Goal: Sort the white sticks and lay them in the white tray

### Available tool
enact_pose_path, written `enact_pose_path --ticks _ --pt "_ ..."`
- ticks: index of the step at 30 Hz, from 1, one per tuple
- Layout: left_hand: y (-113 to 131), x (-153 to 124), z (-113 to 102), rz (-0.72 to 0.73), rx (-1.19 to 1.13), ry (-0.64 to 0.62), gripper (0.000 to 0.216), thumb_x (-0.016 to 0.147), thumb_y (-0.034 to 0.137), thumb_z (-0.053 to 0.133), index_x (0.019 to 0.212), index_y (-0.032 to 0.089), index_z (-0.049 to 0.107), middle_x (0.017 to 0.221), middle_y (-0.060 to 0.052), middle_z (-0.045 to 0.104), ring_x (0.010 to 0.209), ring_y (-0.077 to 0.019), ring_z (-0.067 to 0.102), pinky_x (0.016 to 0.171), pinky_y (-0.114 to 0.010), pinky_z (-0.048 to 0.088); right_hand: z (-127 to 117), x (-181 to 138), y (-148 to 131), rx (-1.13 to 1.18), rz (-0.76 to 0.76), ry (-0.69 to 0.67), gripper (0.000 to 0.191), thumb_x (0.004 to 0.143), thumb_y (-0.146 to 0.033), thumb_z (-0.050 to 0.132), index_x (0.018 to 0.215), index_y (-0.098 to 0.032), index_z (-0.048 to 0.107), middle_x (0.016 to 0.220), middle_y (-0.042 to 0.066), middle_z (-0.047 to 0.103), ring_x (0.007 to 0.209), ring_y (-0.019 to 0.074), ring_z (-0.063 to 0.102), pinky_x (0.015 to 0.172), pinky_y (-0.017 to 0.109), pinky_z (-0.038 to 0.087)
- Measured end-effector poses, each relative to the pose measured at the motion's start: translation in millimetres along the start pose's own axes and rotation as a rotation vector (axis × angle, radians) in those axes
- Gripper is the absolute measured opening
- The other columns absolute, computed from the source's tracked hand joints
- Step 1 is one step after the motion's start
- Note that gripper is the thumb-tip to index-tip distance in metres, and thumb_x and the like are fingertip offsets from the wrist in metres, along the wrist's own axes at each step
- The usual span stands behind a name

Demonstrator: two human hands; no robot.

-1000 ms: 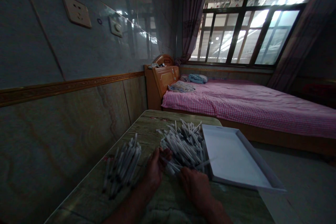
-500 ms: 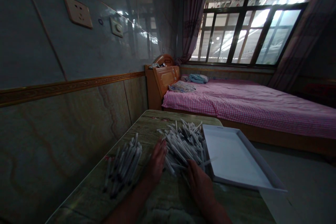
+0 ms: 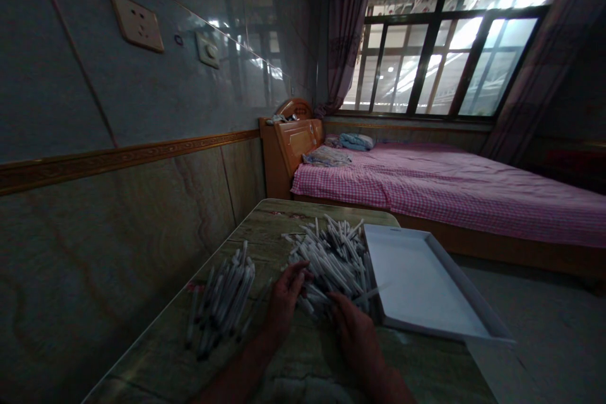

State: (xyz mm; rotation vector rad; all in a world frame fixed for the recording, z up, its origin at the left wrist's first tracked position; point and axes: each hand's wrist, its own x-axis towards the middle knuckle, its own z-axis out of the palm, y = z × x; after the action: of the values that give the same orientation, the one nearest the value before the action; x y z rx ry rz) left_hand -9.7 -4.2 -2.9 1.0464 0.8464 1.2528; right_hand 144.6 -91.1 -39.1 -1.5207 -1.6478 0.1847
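A loose heap of slim white pens [image 3: 331, 259] lies on the table in front of me. My left hand [image 3: 285, 293] is at the heap's near left edge, its fingers apart and curved over the pens. On the near right side my right hand [image 3: 353, 325] has its fingers closed at the end of a pen; the fingertips are partly hidden among the pens. Further left lies a second, neater bundle of pens [image 3: 227, 297] with dark ends toward me. Neither hand touches that bundle.
A shallow white tray [image 3: 426, 284] stands right of the heap and juts past the edge of the wood-patterned table [image 3: 303, 366]. Behind is a bed [image 3: 426, 183] with a pink checked cover. A tiled wall [image 3: 118, 233] runs along the left.
My left hand has turned inward, its fingers going from held straight alongside the heap to curved over it. My right hand's fingers have shifted slightly left and curled at the pens.
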Motion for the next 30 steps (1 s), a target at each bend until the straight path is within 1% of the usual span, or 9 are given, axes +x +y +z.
enact_pose_path --ticks 2,4,8,12,15,19,24,27,30 --pt "-3.1 6.4 -2.5 0.0 -0.034 0.068 0.043 0.067 0.044 0.077 0.1 0.017 0.071 0.079 -0.004 0.073 0.068 -0.015 0.064 0.058 -0.024 0.048 0.5 -0.4 1.4 -0.035 -0.006 0.012 0.037 0.095 -0.026 0.038 0.115 -0.02 0.069 0.097 0.009 0.078 0.081 0.0194 0.075 0.071 0.024 0.058" --pt "-5.8 13.8 -7.7 0.018 -0.102 0.195 0.047 0.065 0.047 0.077 0.101 0.018 0.069 0.076 -0.002 0.071 0.064 -0.0133 0.063 0.055 -0.022 0.046 0.3 -0.7 2.6 -0.061 -0.013 0.04 0.037 0.095 -0.027 0.039 0.116 -0.02 0.068 0.095 0.008 0.078 0.079 0.0193 0.075 0.069 0.024 0.058" --pt "-6.9 24.9 -20.5 0.074 -0.185 0.405 0.043 0.067 0.044 0.075 0.101 0.02 0.066 0.076 0.0 0.071 0.065 -0.0127 0.064 0.058 -0.023 0.048 -5.3 0.6 1.7 -0.059 -0.033 0.137 0.035 0.096 -0.028 0.04 0.117 -0.021 0.067 0.096 0.007 0.077 0.082 0.0199 0.075 0.072 0.026 0.058" --pt "-6.4 31.7 -29.5 0.104 -0.223 0.488 0.031 0.071 0.04 0.07 0.095 0.02 0.065 0.079 0.0 0.071 0.068 -0.0143 0.066 0.063 -0.027 0.052 -14.3 2.2 2.6 -0.074 -0.075 0.2 0.033 0.096 -0.024 0.04 0.114 -0.02 0.067 0.094 0.007 0.077 0.08 0.0191 0.075 0.07 0.025 0.058" --pt "-7.3 35.4 -32.1 0.17 -0.184 0.499 0.021 0.075 0.036 0.065 0.089 0.02 0.067 0.087 -0.002 0.072 0.079 -0.0162 0.068 0.075 -0.029 0.054 -17.0 2.2 7.4 -0.132 -0.084 0.242 0.032 0.095 -0.022 0.041 0.114 -0.019 0.066 0.098 0.008 0.077 0.084 0.0196 0.074 0.072 0.026 0.058" --pt "-12.2 31.9 -28.1 0.241 0.061 0.398 0.025 0.081 0.033 0.059 0.1 0.021 0.07 0.104 -0.006 0.074 0.093 -0.021 0.07 0.088 -0.035 0.053 -14.5 2.7 13.7 -0.235 -0.093 0.201 0.031 0.091 -0.016 0.042 0.109 -0.02 0.066 0.098 0.007 0.076 0.087 0.0198 0.074 0.074 0.028 0.057" --pt "-24.4 15.9 -18.5 0.402 0.488 0.102 0.031 0.083 0.019 0.052 0.104 0.025 0.074 0.121 -0.006 0.072 0.118 -0.0229 0.063 0.107 -0.041 0.043 -12.1 4.5 14.4 -0.371 -0.038 0.118 0.03 0.09 -0.014 0.044 0.109 -0.023 0.066 0.101 0.006 0.073 0.085 0.0203 0.072 0.071 0.029 0.055" --pt "-30.6 9.3 -14.2 0.423 0.597 -0.059 0.036 0.082 0.014 0.05 0.105 0.025 0.075 0.127 -0.007 0.069 0.121 -0.0223 0.061 0.107 -0.041 0.044 -12.1 5.0 13.7 -0.409 -0.024 0.087 0.032 0.089 -0.011 0.045 0.112 -0.022 0.065 0.103 0.007 0.071 0.083 0.0202 0.07 0.069 0.029 0.054" --pt "-30.4 7.8 -12.8 0.451 0.62 -0.123 0.035 0.082 0.015 0.052 0.108 0.025 0.073 0.127 -0.008 0.069 0.12 -0.0223 0.062 0.105 -0.04 0.047 -13.4 5.2 12.8 -0.437 -0.041 0.087 0.037 0.085 -0.006 0.047 0.112 -0.023 0.065 0.104 0.006 0.07 0.087 0.0208 0.068 0.074 0.03 0.052"
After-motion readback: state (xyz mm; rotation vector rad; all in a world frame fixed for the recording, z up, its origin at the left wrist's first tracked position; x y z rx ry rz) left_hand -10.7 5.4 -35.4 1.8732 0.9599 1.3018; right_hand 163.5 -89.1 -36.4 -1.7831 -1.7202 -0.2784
